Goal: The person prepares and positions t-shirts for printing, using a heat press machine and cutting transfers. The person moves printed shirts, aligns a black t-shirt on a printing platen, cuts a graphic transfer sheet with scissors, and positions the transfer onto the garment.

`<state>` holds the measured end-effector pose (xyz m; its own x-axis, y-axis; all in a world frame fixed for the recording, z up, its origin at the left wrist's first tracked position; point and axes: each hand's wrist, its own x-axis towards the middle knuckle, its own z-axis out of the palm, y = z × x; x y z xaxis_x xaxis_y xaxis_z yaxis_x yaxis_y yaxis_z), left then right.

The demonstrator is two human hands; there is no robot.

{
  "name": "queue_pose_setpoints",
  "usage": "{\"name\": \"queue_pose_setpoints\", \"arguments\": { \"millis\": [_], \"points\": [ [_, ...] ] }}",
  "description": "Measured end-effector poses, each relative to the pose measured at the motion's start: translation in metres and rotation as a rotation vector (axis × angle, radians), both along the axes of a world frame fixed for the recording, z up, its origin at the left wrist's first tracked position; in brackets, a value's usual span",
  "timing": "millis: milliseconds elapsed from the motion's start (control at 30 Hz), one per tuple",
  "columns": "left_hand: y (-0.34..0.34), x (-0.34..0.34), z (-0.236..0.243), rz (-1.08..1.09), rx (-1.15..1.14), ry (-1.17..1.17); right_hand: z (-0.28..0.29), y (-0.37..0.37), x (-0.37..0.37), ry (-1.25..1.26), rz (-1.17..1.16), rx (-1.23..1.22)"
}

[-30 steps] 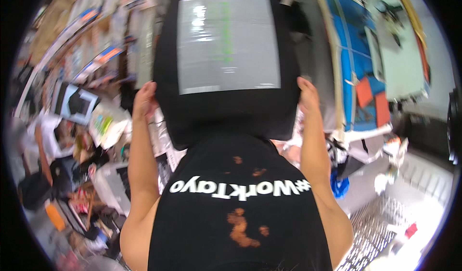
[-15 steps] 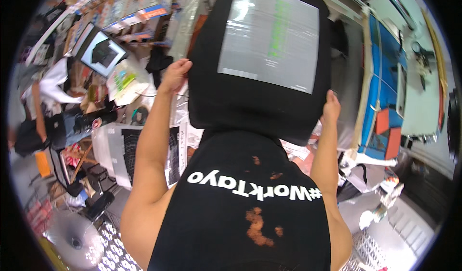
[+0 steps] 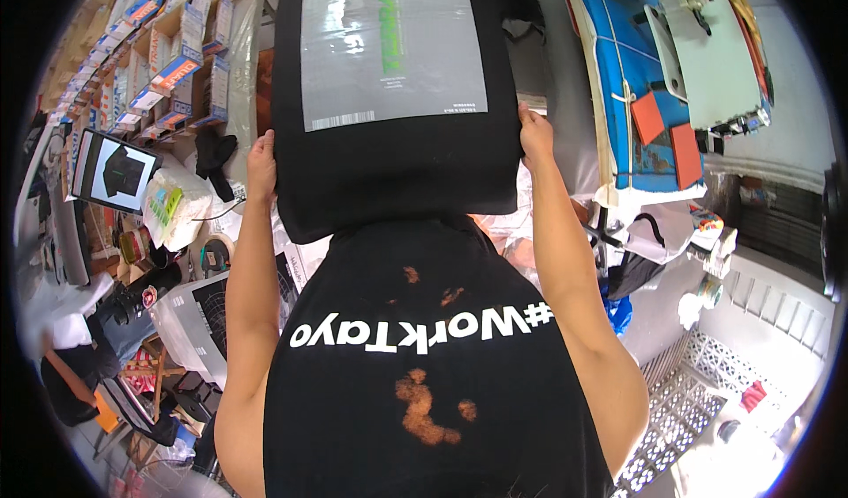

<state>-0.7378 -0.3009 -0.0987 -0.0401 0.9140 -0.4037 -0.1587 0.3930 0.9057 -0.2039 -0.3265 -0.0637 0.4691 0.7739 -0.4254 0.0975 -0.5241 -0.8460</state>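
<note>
I hold a folded black garment (image 3: 397,171) out in front of my chest, a shiny grey transfer sheet (image 3: 393,47) with a green strip lying on its upper face. My left hand (image 3: 261,164) grips the garment's left edge and my right hand (image 3: 533,136) grips its right edge. Below it my own black shirt (image 3: 424,365) with white lettering and orange stains fills the lower middle of the view.
Shelves of small boxes (image 3: 150,56) run along the upper left, with a monitor (image 3: 113,171) showing a black shirt below them. A blue and white machine table (image 3: 671,65) stands at the upper right. White perforated crates (image 3: 698,392) sit at the lower right.
The view has swung and the garment now sits higher and more centred. Both hands keep their grip on its two sides.
</note>
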Motion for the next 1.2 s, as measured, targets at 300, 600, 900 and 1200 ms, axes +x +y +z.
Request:
{"name": "queue_pose_setpoints", "arguments": {
  "millis": [300,600,900,1200],
  "points": [
    [-0.065,-0.004,-0.022,-0.024,0.204,0.539,-0.009,-0.052,-0.002,-0.151,0.169,-0.018],
    [-0.011,0.030,0.075,0.182,0.727,1.036,0.050,-0.012,-0.042,-0.948,0.172,0.613],
    [0.007,0.087,0.096,-0.149,0.945,1.104,0.061,0.002,-0.095,-1.082,0.488,0.667],
    [0.006,0.086,0.095,-0.140,0.920,1.081,0.060,0.000,-0.096,-1.076,0.496,0.647]
  ]
}}
